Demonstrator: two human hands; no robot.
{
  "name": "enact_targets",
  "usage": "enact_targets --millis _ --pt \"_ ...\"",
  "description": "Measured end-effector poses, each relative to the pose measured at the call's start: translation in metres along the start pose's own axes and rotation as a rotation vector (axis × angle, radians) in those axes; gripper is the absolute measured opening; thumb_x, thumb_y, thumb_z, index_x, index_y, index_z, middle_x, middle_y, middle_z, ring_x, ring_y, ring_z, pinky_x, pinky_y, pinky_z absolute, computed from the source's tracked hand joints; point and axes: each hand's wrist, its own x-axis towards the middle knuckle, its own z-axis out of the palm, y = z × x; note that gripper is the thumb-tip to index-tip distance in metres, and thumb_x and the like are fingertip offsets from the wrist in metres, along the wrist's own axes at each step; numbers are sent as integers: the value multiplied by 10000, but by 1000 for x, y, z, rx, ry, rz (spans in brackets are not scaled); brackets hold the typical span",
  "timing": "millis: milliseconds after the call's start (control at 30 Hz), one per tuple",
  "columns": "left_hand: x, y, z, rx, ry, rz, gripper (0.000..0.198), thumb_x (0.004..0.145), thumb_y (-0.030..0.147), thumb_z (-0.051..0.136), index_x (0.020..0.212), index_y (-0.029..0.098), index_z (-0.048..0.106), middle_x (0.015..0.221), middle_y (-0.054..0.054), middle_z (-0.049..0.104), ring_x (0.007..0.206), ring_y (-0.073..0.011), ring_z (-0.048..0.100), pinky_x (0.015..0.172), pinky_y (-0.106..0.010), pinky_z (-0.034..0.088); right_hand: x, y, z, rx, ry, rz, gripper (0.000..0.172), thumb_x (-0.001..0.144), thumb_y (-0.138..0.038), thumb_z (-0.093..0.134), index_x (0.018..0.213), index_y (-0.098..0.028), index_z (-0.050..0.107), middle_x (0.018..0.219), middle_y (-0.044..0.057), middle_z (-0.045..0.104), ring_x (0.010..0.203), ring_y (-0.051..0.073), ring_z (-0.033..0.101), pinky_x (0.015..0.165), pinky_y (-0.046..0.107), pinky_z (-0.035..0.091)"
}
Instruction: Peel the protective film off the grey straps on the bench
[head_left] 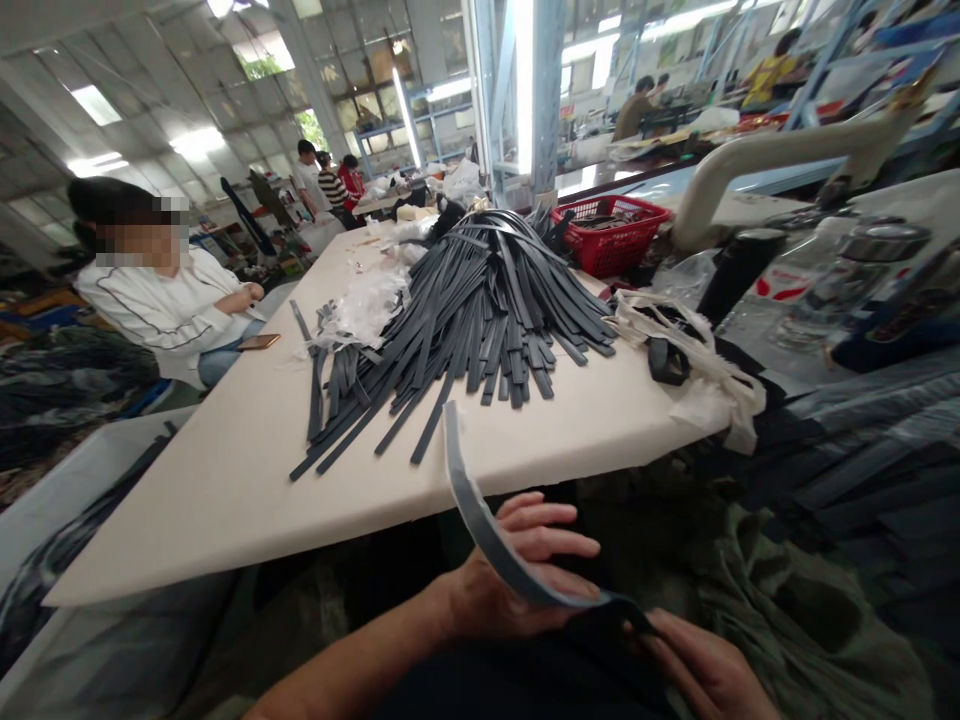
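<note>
A long grey strip (480, 515) curves up from my lap, its pale upper end over the table's front edge. My left hand (517, 570) grips it between thumb and palm, with the other fingers spread out. At the lower right my right hand (705, 660) pinches the strip's dark lower end; part of that hand is cut off by the frame. Beyond them a large bundle of dark grey strips (480, 300) lies fanned out on the pale table (247, 480).
Clear plastic scraps (367, 305) and a phone (259, 342) lie at the table's left. A red basket (611, 235), a white plastic bag (697, 370) and a bottle (817, 270) stand right. A seated person (157, 290) is at the left; others are farther back.
</note>
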Motion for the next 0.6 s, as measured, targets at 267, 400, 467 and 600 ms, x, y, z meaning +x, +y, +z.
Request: enact_targets --millis 267,400,467,600 --pt "76 35 -205 -251 222 -444 276 776 216 707 1039 146 749 1105 -70 727 1216 -333 572 1096 -565 344 165 -129 -8 426 -320 -125 343 997 -444 479 1130 -172 639 776 6 666 583 106 612 576 217 515" --pt "133 27 -301 13 336 -372 298 731 122 714 1015 36 706 1110 -70 688 1228 -337 509 1091 -575 278 253 -181 -14 517 -240 -246 348 963 -415 511 1178 -157 603 756 -31 656 548 72 606 526 173 472" --pt "151 27 -332 97 400 -307 329 729 117 714 1045 25 688 1192 -85 664 1265 -347 454 1103 -563 253 281 -193 -14 562 -161 -271 344 950 -399 520 1183 -155 592 746 -44 644 529 57 591 505 156 455" --pt "148 12 -337 56 452 -222 453 685 192 780 1114 81 683 1210 -87 682 1233 -310 488 1103 -509 302 291 -181 -11 575 -104 -259 337 940 -396 516 1167 -160 593 746 -42 647 509 52 576 491 154 437"
